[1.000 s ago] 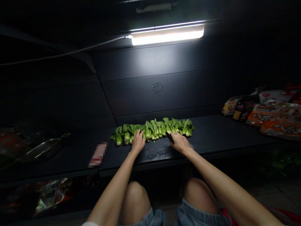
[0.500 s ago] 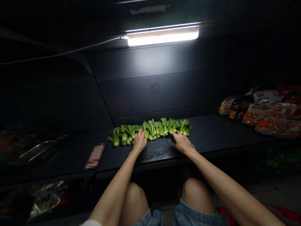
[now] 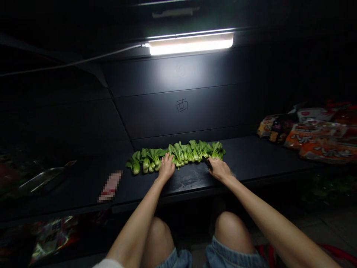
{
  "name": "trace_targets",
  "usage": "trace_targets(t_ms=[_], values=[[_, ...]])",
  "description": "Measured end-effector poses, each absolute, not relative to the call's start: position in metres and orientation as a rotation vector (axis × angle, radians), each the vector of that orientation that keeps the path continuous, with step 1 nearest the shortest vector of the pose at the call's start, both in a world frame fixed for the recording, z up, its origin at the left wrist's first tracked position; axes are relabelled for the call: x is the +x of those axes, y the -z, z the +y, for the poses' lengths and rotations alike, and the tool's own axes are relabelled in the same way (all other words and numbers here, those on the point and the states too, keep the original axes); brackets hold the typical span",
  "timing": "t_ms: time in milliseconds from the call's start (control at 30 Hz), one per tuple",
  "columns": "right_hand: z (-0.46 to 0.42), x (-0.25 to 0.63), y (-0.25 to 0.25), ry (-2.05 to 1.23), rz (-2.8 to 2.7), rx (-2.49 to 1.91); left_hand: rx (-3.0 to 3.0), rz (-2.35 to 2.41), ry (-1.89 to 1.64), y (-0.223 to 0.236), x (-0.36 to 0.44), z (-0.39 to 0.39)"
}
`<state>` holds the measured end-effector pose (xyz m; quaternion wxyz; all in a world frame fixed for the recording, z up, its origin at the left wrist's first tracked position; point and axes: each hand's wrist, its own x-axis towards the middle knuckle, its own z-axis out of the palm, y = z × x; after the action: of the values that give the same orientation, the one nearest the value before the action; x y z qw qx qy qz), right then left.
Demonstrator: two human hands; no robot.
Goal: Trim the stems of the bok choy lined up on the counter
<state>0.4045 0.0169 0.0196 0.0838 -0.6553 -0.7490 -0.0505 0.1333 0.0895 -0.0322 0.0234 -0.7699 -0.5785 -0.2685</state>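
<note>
Left hand (image 3: pixel 166 167) reaches palm-down to the front of the bok choy row (image 3: pixel 182 153), fingers stretched forward and slightly parted; whether they pinch any stems, I can't tell. And the right hand (image 3: pixel 221 169) – that one is closed around a slim black object (image 3: pixel 206 162), its exact kind too small and dark to make out.

Now the surface: a dark, smooth shelf (image 3: pixel 245 160), with whitish smears near its front edge between the hands. Behind it rises a dark back panel (image 3: pixel 156 115) with a character drawn on it, and up above glows a bright tube light (image 3: pixel 192 44), fed by a thin cable (image 3: pixel 83 61) from the left. The rest of the room is deep in shadow.

Over at the right end, packaged food bags (image 3: pixel 309 136) lie piled up; on the left there's a shallow metal tray (image 3: pixel 41 178) and a pixelated pinkish item (image 3: pixel 111 186).

So where's the bok choy? Lined up side by side along the rear of the shelf, leaves toward the back edge, pale bases toward the front – left hand at the row's middle-left, right hand by its right end.
</note>
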Motion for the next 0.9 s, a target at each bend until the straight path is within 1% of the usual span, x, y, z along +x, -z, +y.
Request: trace_targets(t_ms=[200, 900], values=[[0.015, 0.415, -0.018, 0.152, -2.198, -1.973, -2.39, -1.756, 0.875, 0.037, 0.14, 0.094], [0.004, 0.45, -0.019, 0.148, -2.116, -2.087, -2.433, -1.744, 0.898, 0.033, 0.161, 0.092]])
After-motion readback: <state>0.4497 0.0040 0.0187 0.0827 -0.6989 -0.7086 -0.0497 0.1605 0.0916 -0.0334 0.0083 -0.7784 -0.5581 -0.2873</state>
